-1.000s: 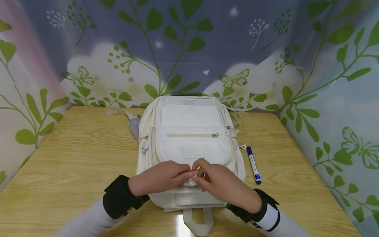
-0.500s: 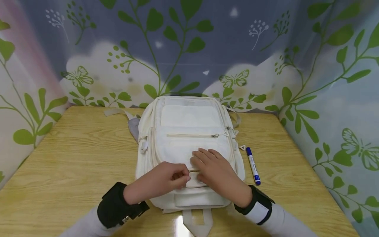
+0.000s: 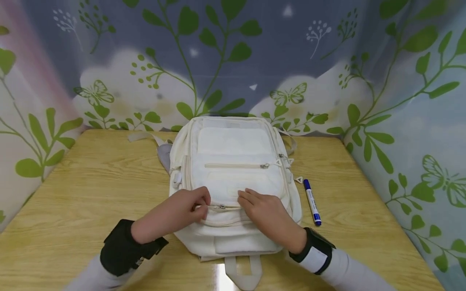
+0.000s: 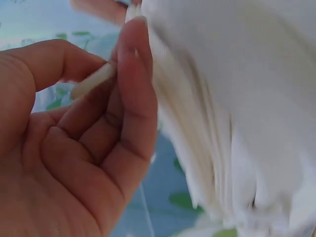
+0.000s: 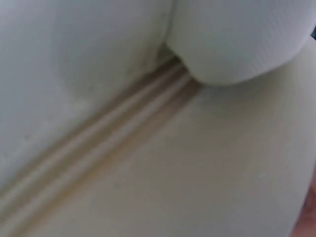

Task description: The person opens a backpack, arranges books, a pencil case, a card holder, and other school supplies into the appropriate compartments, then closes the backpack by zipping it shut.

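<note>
A cream backpack lies front side up on the wooden table, its top handle toward me. At the left part of the pocket zipper, my left hand pinches a pale zipper pull between thumb and fingers. The slider shows just right of the fingertips. My right hand rests on the front panel right of the middle, fingers fairly straight and pressing the fabric. The right wrist view holds mostly cream fabric and a zipper seam, with a sliver of hand at its edge.
A blue-and-white marker lies on the table right of the backpack. Straps and a grey piece stick out at its upper left. A leaf-patterned curtain encloses the back and sides.
Both hands were together at the zipper's middle. The right hand has let go and flattened onto the panel, while the left has moved left with the zipper pull.
</note>
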### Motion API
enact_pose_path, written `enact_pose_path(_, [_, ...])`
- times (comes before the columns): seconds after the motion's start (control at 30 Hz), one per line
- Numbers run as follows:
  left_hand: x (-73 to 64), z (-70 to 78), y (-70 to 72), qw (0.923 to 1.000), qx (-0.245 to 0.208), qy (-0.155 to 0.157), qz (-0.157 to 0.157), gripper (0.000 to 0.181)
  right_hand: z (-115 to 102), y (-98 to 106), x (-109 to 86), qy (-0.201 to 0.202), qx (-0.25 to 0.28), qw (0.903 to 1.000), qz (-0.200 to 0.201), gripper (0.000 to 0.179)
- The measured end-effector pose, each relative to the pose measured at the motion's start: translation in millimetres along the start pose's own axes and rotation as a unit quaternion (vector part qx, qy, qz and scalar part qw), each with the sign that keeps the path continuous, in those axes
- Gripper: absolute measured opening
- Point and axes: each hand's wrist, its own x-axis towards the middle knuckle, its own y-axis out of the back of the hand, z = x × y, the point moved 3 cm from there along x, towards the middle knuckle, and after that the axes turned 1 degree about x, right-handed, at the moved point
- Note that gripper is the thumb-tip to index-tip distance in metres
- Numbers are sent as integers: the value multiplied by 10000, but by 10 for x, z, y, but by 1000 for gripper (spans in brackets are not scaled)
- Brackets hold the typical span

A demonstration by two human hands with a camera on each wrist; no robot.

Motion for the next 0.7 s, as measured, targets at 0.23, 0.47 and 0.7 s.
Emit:
enact_pose_path(0.23, [-124, -224, 225, 9856, 1352, 246, 986, 10, 17, 24, -3, 19, 169, 9998, 89, 18])
enact_pose_path(0.47, [28, -535, 395, 9527, 2283, 350, 1973, 4, 83, 40, -12, -99, 269, 9994, 176, 20])
enact_pose_path(0.7, [297, -921, 491, 9276, 2417, 584, 2787, 5, 118, 18, -45, -113, 660, 9976, 161, 23])
